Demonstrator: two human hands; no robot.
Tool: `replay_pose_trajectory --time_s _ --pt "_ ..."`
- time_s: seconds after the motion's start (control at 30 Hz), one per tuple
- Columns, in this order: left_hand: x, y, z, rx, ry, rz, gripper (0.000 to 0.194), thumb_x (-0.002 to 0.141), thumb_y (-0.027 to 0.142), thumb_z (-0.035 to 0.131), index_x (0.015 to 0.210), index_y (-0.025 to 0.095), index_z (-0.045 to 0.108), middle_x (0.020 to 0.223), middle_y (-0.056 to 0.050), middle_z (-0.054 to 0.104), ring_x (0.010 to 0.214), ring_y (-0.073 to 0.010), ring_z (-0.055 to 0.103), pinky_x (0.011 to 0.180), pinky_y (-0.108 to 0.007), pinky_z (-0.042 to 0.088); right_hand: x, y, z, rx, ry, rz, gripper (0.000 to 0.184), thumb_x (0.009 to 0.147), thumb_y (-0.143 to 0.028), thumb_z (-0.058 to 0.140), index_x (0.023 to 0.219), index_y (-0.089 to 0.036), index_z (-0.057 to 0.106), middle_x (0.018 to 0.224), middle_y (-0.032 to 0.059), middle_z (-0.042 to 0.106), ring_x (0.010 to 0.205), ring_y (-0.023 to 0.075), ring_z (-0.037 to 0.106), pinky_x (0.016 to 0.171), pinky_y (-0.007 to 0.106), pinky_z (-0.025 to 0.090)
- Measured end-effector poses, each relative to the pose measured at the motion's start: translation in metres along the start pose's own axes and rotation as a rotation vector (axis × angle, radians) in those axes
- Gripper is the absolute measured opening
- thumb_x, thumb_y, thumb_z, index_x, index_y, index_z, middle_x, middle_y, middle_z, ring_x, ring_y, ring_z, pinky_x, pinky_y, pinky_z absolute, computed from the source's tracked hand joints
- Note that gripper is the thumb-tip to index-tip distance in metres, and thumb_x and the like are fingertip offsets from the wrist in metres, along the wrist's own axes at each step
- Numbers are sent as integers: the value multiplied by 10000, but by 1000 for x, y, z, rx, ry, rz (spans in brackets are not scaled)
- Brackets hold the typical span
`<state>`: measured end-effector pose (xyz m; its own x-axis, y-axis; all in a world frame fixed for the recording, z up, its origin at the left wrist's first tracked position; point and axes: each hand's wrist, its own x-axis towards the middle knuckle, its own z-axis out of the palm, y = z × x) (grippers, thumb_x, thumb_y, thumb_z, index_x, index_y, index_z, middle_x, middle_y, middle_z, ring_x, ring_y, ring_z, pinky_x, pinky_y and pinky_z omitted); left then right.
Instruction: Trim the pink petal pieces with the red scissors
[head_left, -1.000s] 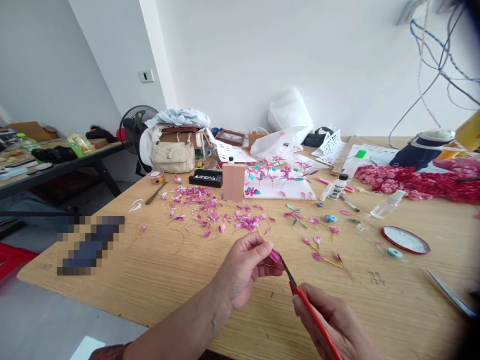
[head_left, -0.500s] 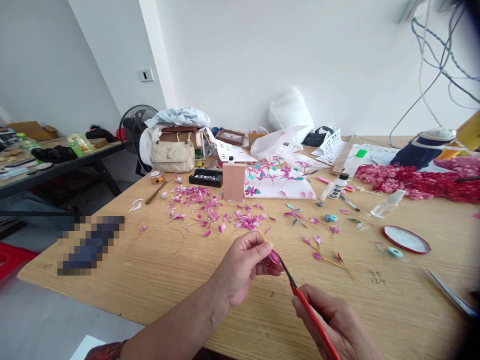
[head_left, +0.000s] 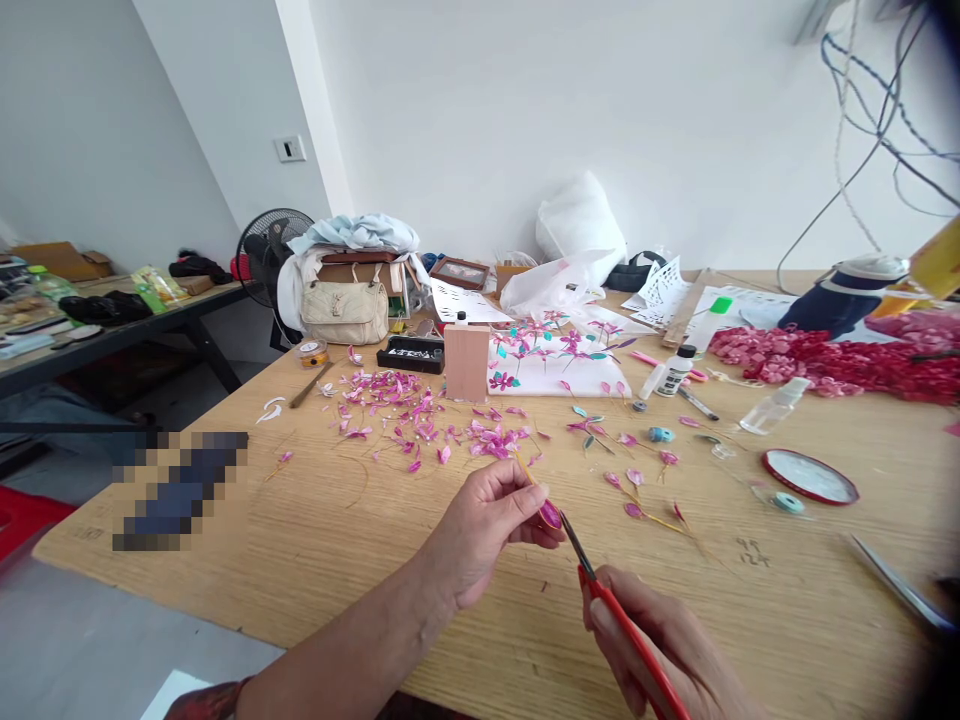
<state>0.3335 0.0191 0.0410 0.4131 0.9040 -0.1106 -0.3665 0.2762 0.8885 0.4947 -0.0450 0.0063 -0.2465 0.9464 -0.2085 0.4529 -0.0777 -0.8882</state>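
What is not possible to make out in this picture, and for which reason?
All in the head view:
Purple petal: upper end hidden by left hand.
Red-handled tool: grip covered by right hand, cut by bottom edge.
Black-capped bottle: label too small.
Dark blue patch: pixelated.

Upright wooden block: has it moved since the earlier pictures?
No. The wooden block has gone neither way: it stands just right of the black tray in the view, as before.

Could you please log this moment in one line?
left hand: pinching purple petal | right hand: gripping red-handled scissors, tips beside petal | wooden block: upright
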Motion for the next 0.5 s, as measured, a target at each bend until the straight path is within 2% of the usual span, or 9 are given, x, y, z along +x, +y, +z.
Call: replay_pose_trajectory --time_s 0.27,0.5 --pt "-1 -1 1 13 0 -11 265 691 340 685 631 134 529 621 -1 584 569 -96 560 625 -261 468 -1 0 1 -20 43 3 415 856 -542 372 634 -204 464 501 -46 416 448 110 390 429 214 345" --pt "-1 0 0 40 3 -28 287 679 365 689 627 138 521 611 0 584 558 -97 566 614 -254 465 0 3 1 -21 13 27 430 856 -565 355 628 -208 428 510 -51 380 427 97 360 390 200 307"
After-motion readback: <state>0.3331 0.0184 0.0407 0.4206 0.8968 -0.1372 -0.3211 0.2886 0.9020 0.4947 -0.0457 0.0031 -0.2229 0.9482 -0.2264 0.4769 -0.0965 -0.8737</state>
